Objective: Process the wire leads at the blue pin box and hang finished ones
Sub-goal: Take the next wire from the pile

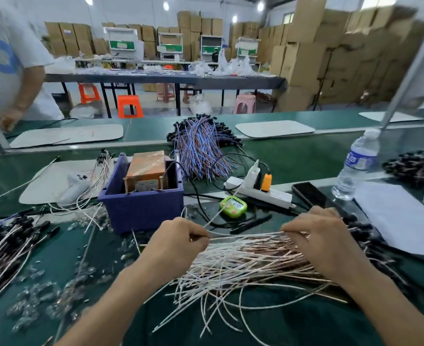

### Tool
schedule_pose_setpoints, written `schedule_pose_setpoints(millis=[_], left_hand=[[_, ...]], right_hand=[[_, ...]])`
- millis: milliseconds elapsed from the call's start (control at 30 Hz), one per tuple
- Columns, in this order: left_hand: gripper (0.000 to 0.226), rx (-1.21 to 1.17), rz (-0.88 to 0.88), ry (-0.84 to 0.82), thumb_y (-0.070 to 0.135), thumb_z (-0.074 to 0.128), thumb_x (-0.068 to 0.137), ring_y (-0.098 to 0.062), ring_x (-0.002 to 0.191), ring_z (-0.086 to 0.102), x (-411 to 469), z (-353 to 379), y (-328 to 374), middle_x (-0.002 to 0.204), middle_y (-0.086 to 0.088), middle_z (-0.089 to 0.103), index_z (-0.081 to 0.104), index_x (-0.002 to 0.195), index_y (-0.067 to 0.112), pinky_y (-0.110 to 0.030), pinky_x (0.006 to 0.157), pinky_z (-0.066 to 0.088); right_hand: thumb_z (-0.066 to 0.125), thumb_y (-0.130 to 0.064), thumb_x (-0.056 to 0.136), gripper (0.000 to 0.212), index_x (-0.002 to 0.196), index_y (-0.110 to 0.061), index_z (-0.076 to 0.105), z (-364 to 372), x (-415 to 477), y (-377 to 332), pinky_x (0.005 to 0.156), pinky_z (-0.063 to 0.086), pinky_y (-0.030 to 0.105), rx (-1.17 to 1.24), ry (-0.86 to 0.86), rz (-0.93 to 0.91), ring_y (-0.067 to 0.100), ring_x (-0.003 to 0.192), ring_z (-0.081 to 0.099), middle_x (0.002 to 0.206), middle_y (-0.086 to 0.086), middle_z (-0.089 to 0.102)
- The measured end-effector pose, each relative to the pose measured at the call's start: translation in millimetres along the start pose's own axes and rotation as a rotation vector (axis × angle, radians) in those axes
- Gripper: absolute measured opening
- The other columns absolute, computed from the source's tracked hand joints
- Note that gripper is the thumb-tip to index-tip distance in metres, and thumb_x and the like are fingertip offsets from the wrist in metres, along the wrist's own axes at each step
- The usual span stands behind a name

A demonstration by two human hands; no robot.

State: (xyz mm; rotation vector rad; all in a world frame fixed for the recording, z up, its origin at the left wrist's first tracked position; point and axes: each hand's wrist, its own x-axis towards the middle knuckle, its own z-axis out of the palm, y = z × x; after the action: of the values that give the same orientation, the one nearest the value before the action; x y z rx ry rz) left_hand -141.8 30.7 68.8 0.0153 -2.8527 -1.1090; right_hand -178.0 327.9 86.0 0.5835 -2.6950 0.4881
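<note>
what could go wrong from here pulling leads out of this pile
1. The left hand pinches a few wire leads while the right hand grips the same tangled pile; pulling could drag neighbouring leads loose.
2. One white strand runs up over the green timer; it might snag there.
3. The water bottle stands near the power strip; a knock could tip it.

you work under bright, even light from ceiling lamps; shadows are soft. your view bows at the edges, and the boxes at right smear with blur.
</note>
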Motion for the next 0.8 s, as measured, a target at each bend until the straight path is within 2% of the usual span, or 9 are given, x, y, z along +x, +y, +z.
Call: schedule_pose_setpoints(millis=[167, 233, 333, 433, 533, 567, 633, 733, 800], left_hand=[[0.016, 0.114, -0.046, 0.065, 0.029, 0.073, 0.092, 0.007, 0.064, 0.063, 4.1, 12.7, -4.7, 0.074, 0.032, 0.065, 0.081, 0.088, 0.042, -0.009, 0.051, 0.040], [0.017, 0.086, -0.048, 0.076, 0.026, 0.074, 0.091, 0.010, 0.066, 0.062, 3.7, 17.3, -7.1, 0.074, 0.034, 0.064, 0.082, 0.086, 0.040, -0.010, 0.054, 0.042], [0.015, 0.056, -0.063, 0.062, 0.027, 0.076, 0.091, 0.005, 0.077, 0.063, -0.3, 21.7, -9.3, 0.081, 0.031, 0.068, 0.082, 0.087, 0.041, -0.021, 0.073, 0.054], [0.010, 0.032, -0.026, 0.098, 0.033, 0.079, 0.088, 0.006, 0.089, 0.060, -6.5, 19.8, -12.3, 0.090, 0.030, 0.066, 0.081, 0.090, 0.043, -0.022, 0.083, 0.050], [0.011, -0.011, 0.010, 0.139, 0.038, 0.082, 0.082, 0.011, 0.109, 0.055, -13.5, 8.3, -20.3, 0.105, 0.034, 0.063, 0.080, 0.091, 0.044, -0.018, 0.096, 0.041], [0.012, -0.019, 0.017, 0.145, 0.038, 0.083, 0.082, 0.015, 0.110, 0.054, -16.0, 2.9, -23.1, 0.105, 0.035, 0.064, 0.080, 0.090, 0.045, -0.012, 0.094, 0.039], [0.015, -0.043, 0.000, 0.167, 0.034, 0.084, 0.081, 0.018, 0.103, 0.056, -22.8, -9.4, -29.4, 0.098, 0.035, 0.067, 0.080, 0.087, 0.047, 0.000, 0.081, 0.038], [0.015, -0.020, -0.053, 0.242, 0.028, 0.082, 0.082, 0.015, 0.094, 0.060, -35.1, -27.7, -45.2, 0.089, 0.032, 0.070, 0.081, 0.083, 0.043, 0.003, 0.073, 0.037], [0.013, 0.019, -0.127, 0.283, 0.028, 0.080, 0.083, 0.011, 0.089, 0.062, -45.5, -40.8, -58.5, 0.090, 0.027, 0.071, 0.082, 0.085, 0.041, 0.002, 0.070, 0.038]], right_hand=[[0.083, -0.024, 0.085, 0.013, 0.091, -0.036, 0.083, 3.8, -11.9, 37.5, 0.087, 0.025, 0.030, -0.045, 0.001, 0.102, 0.009, 0.087, 0.053, 0.093, -0.023, 0.076], [0.082, -0.024, 0.086, 0.015, 0.093, -0.037, 0.083, 8.4, -15.0, 45.1, 0.089, 0.024, 0.029, -0.045, 0.001, 0.114, 0.008, 0.092, 0.054, 0.098, -0.023, 0.076], [0.074, -0.020, 0.091, 0.023, 0.100, -0.040, 0.081, 14.0, -17.0, 50.2, 0.099, 0.023, 0.026, -0.054, -0.027, 0.162, 0.007, 0.105, 0.054, 0.106, -0.024, 0.075], [0.065, -0.018, 0.093, 0.030, 0.110, -0.038, 0.079, 20.6, -14.7, 43.8, 0.109, 0.022, 0.027, -0.031, -0.056, 0.208, 0.010, 0.118, 0.051, 0.115, -0.016, 0.073], [0.064, -0.015, 0.094, 0.032, 0.115, -0.035, 0.077, 35.2, -7.7, 8.0, 0.106, 0.030, 0.026, 0.081, -0.061, 0.180, 0.012, 0.119, 0.047, 0.120, -0.010, 0.070], [0.063, -0.015, 0.095, 0.032, 0.116, -0.034, 0.077, 42.5, -4.6, -9.9, 0.103, 0.032, 0.024, 0.132, -0.072, 0.155, 0.011, 0.117, 0.047, 0.119, -0.009, 0.069], [0.061, -0.014, 0.096, 0.032, 0.115, -0.034, 0.077, 58.6, 3.1, -50.3, 0.097, 0.035, 0.021, 0.235, -0.118, 0.085, 0.011, 0.113, 0.051, 0.116, -0.008, 0.069], [0.056, -0.011, 0.095, 0.035, 0.111, -0.033, 0.079, 79.9, 19.8, -113.6, 0.093, 0.043, 0.019, 0.372, -0.202, -0.016, 0.010, 0.106, 0.062, 0.114, -0.007, 0.072], [0.056, -0.009, 0.091, 0.036, 0.107, -0.030, 0.081, 90.8, 30.4, -153.6, 0.089, 0.044, 0.016, 0.420, -0.252, -0.092, 0.008, 0.099, 0.066, 0.107, -0.007, 0.076]])
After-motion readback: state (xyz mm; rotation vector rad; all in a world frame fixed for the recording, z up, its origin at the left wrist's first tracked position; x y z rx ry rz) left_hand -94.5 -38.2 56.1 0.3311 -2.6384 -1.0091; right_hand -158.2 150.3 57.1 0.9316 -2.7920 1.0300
